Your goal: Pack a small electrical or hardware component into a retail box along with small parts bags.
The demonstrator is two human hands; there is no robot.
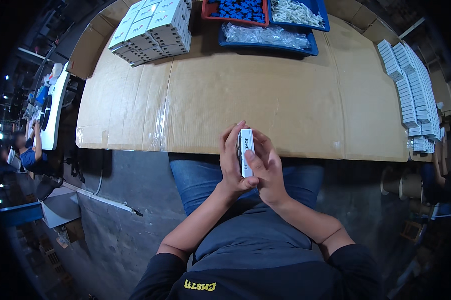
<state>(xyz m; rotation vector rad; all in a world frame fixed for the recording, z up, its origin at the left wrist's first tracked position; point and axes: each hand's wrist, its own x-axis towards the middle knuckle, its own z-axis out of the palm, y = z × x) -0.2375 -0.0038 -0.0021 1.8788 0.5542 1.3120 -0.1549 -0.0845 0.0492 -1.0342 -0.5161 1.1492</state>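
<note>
Between my two hands is a small white box (247, 150), held upright on edge just off the table's near side, above my lap. My left hand (230, 157) wraps its left face, fingers pointing up and away. My right hand (268, 167) closes round the other side, with its thumb lying across the box's printed narrow side. Dark print shows on that side; the palms and fingers hide the rest of the box.
A cardboard-covered table (245, 100) lies in front of me. Stacked white boxes (153, 30) stand far left, and rows of white boxes (410, 90) line the right edge. At the back are a red tray (235, 21) of blue parts and blue trays (265, 49). A person (30, 152) sits at far left.
</note>
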